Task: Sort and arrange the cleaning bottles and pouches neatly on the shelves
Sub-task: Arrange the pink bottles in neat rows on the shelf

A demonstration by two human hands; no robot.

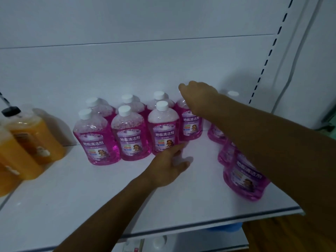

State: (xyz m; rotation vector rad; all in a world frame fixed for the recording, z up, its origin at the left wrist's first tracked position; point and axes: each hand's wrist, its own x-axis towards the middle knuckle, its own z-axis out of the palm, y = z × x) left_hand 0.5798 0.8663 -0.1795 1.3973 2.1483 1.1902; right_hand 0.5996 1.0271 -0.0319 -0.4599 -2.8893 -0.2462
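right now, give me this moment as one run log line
right hand: grips top of pink bottle in back row | left hand: open, by front-row bottle | shelf: orange bottles at left

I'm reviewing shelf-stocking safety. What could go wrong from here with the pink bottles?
The right hand holds the top of a pink bottle in the tightly packed group; sliding it could tip its neighbours. The right forearm crosses over loose bottles; the nearest loose bottle stands close to the shelf edge and might be knocked off.
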